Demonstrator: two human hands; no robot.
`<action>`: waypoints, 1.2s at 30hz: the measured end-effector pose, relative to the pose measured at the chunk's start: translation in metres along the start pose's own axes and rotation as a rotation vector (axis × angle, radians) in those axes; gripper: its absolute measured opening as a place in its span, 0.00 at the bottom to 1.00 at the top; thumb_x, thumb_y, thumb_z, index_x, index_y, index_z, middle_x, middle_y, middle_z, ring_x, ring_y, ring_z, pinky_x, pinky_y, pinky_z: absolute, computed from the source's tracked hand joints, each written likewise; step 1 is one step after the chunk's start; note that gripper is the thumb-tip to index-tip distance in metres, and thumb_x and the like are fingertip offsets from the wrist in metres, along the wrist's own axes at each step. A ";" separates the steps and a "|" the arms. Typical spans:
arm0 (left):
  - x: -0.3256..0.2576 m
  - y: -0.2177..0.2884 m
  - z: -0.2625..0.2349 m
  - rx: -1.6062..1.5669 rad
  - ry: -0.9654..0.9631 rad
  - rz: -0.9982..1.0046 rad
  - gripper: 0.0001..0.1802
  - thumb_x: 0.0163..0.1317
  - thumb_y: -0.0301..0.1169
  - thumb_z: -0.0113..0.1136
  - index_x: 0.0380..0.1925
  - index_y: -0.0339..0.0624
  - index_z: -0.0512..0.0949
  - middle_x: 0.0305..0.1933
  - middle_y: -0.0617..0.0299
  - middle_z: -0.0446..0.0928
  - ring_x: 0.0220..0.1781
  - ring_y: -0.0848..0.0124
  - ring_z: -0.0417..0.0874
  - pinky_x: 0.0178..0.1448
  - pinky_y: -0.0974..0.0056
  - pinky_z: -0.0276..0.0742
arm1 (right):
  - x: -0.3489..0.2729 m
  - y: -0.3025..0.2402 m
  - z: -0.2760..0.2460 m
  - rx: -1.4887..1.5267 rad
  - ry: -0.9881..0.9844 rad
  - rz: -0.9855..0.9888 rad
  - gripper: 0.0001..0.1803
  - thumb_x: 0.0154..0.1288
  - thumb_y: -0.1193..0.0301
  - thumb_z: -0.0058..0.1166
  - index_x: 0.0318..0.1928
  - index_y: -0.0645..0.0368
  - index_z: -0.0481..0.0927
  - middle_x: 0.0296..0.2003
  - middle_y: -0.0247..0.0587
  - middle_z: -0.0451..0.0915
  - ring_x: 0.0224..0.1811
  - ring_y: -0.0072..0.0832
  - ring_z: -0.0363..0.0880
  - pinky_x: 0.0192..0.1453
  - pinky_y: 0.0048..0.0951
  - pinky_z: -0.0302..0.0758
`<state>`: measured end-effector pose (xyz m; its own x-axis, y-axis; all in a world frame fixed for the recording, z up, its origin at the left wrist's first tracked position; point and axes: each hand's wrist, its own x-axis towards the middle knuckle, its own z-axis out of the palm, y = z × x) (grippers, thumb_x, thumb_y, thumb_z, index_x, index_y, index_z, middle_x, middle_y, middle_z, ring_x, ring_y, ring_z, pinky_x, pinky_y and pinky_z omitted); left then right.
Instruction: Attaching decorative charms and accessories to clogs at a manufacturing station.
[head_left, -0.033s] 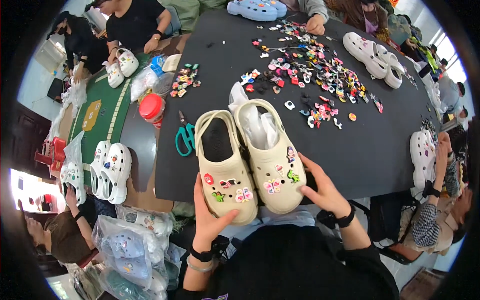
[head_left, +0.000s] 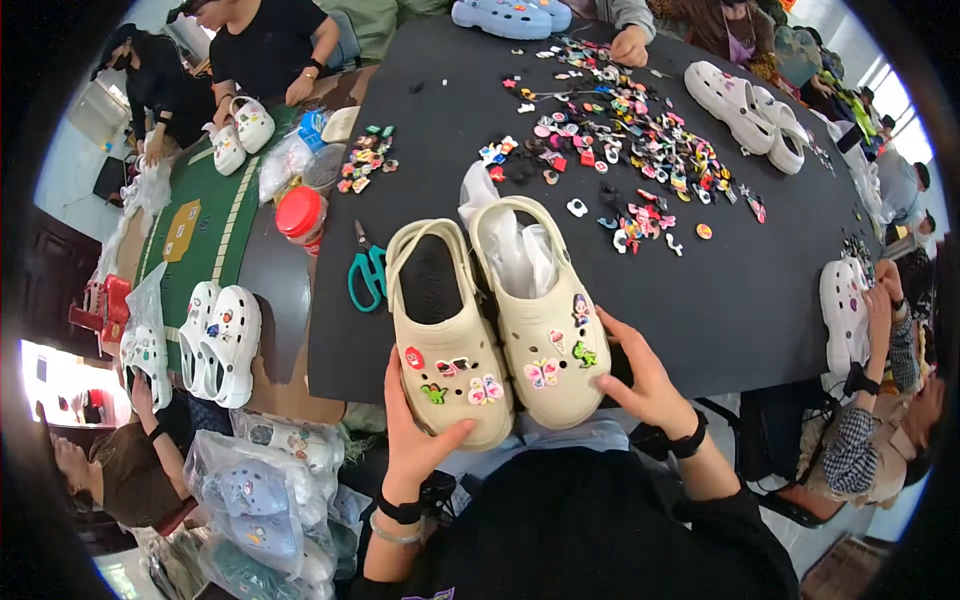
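– Status on the L hand (head_left: 418, 438), pls?
– Clamped on the L clog (head_left: 462, 345): thumb over the toe end, other fingers along the outer side, tips partly hidden.
– And the R hand (head_left: 650, 388)?
– Gripping the R clog (head_left: 545, 335) by its outer side. Thumb by the toe, index further up, a gap b/w the two; can't see the rest of the fingers.
– Where's the pair, exactly?
– Side by side, touching, over the near edge of the dark table (head_left: 710, 320). Toes twd the wearer, heel straps away. Can't tell if the heels rest on the top.
– Anything on or in them?
– Both beige w/ colorful charms on the uppers, incl. a green dino and a pink butterfly on each. R one has crumpled white packing (head_left: 515, 255) inside; L shows a dark insole.
– Nearby stuff?
– Teal-handled scissors (head_left: 367, 280) just L of the L clog, red-lidded jar (head_left: 301, 213) past them. Big spread of loose charms (head_left: 650, 135) beyond the clogs, w/ a co-worker's hand (head_left: 630, 46) at its far end. White clogs (head_left: 735, 105) lie far R.
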<state>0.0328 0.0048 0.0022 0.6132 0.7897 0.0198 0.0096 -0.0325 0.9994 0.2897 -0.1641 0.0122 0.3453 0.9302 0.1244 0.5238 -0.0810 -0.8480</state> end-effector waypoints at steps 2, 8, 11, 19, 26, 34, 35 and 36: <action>-0.002 0.000 -0.002 0.097 -0.005 0.002 0.62 0.38 0.31 0.75 0.69 0.34 0.44 0.67 0.50 0.56 0.69 0.62 0.60 0.70 0.57 0.59 | -0.003 -0.010 -0.008 -0.053 -0.058 0.047 0.43 0.55 0.62 0.63 0.67 0.65 0.57 0.63 0.56 0.64 0.65 0.46 0.63 0.69 0.40 0.59; -0.009 -0.015 -0.003 0.181 -0.007 0.035 0.62 0.38 0.33 0.74 0.70 0.33 0.43 0.68 0.49 0.54 0.68 0.61 0.61 0.70 0.58 0.59 | -0.004 -0.004 -0.007 0.023 -0.062 0.068 0.44 0.54 0.63 0.64 0.67 0.65 0.57 0.64 0.56 0.62 0.66 0.46 0.62 0.69 0.41 0.58; -0.007 -0.008 0.000 0.137 0.017 0.014 0.62 0.39 0.33 0.74 0.71 0.35 0.43 0.69 0.50 0.54 0.67 0.61 0.63 0.69 0.58 0.60 | -0.003 -0.003 -0.005 0.019 -0.059 0.048 0.42 0.56 0.63 0.61 0.67 0.66 0.57 0.64 0.56 0.62 0.66 0.46 0.62 0.69 0.41 0.57; -0.011 -0.011 -0.007 0.186 -0.008 -0.016 0.62 0.41 0.35 0.74 0.71 0.34 0.43 0.71 0.49 0.53 0.68 0.61 0.61 0.70 0.59 0.57 | -0.002 0.001 -0.007 0.079 0.018 0.048 0.36 0.60 0.63 0.57 0.64 0.66 0.61 0.62 0.55 0.65 0.64 0.44 0.64 0.67 0.40 0.59; -0.008 -0.006 -0.014 0.076 0.080 0.055 0.35 0.60 0.31 0.58 0.65 0.32 0.58 0.64 0.50 0.64 0.64 0.62 0.66 0.68 0.60 0.59 | 0.019 -0.032 -0.006 -0.091 0.014 0.107 0.23 0.46 0.59 0.71 0.33 0.59 0.72 0.28 0.37 0.69 0.29 0.27 0.71 0.33 0.26 0.71; -0.016 0.003 -0.002 0.053 0.291 0.060 0.12 0.59 0.21 0.55 0.43 0.36 0.68 0.43 0.62 0.64 0.42 0.74 0.64 0.52 0.70 0.61 | 0.027 -0.036 0.012 -0.504 0.110 -0.088 0.13 0.58 0.67 0.60 0.29 0.58 0.70 0.25 0.41 0.68 0.21 0.37 0.74 0.24 0.34 0.71; -0.016 0.002 -0.001 0.116 0.280 0.094 0.12 0.58 0.21 0.56 0.41 0.36 0.67 0.42 0.61 0.63 0.42 0.73 0.64 0.51 0.70 0.62 | 0.027 -0.039 0.012 -0.545 0.077 -0.108 0.10 0.60 0.69 0.56 0.31 0.59 0.70 0.26 0.43 0.70 0.23 0.40 0.75 0.24 0.36 0.72; -0.015 0.001 0.002 0.174 0.264 0.129 0.13 0.56 0.21 0.57 0.40 0.36 0.67 0.42 0.61 0.63 0.42 0.73 0.64 0.49 0.69 0.62 | 0.027 -0.038 0.012 -0.540 0.077 -0.110 0.10 0.60 0.69 0.56 0.31 0.59 0.70 0.26 0.43 0.70 0.23 0.40 0.75 0.24 0.36 0.72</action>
<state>0.0247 -0.0080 0.0029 0.3925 0.9030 0.1750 0.0934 -0.2284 0.9691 0.2695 -0.1319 0.0414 0.3110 0.9164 0.2518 0.8777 -0.1753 -0.4460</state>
